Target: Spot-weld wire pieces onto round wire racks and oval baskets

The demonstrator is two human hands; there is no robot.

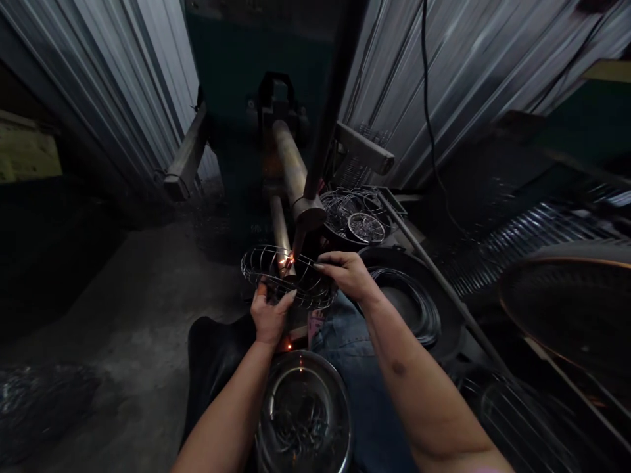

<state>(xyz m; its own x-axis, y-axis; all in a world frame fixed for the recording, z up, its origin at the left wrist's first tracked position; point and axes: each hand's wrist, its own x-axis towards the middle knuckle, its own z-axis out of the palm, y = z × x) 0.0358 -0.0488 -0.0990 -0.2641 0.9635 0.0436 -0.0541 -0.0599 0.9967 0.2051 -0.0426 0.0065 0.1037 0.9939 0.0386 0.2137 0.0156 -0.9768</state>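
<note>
Under a thick upper bar [294,164], the left hand [270,316] grips the near rim of a wire basket [261,263], while the right hand [348,270] pinches a thin wire [309,262] at its right side; whether that wire belongs to the basket I cannot tell. The end of the lower bar [280,226] reaches into the basket, which is probably held so that its wires meet the orange glow [286,259] between the bars. A bowl [340,384] of loose bits sits just below the hands, likely for easy reach. The basket is an open, rounded mesh of shiny wire; the bars look like smooth, dull metal cylinders, the bowl polished and round. Farther right lie a ring of coiled wire [428,315] and a tangled wire heap [340,203], before a ridged metal wall [399,72].
</note>
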